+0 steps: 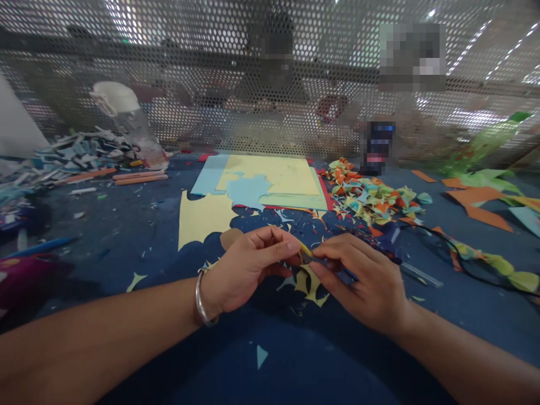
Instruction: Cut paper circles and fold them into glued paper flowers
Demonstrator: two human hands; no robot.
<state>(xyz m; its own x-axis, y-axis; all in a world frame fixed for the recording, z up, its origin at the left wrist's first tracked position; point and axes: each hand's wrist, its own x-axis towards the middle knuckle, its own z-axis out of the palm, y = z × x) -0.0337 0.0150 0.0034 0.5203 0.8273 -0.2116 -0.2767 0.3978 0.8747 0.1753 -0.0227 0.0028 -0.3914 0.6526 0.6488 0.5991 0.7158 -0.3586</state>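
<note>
Above the dark blue table, my left hand (253,259), with a silver bangle at its wrist, pinches a small yellow paper piece (306,252). The fingertips of my right hand (358,278) are closed at the other edge of that piece; its exact shape is mostly hidden by the fingers. A bit of blue shows beneath my right fingers, too hidden to name. Yellow paper scraps (312,289) lie under the hands. Just beyond my left hand are a tan rounded piece (230,238) and a yellow sheet with scalloped cut-outs (205,219).
Coloured paper sheets (291,174) are stacked at the back, beside a heap of folded paper pieces (358,197). A water bottle (137,129) stands back left. Orange strips (476,202) and a black cable (458,256) lie right. A perforated metal screen (202,67) borders the table.
</note>
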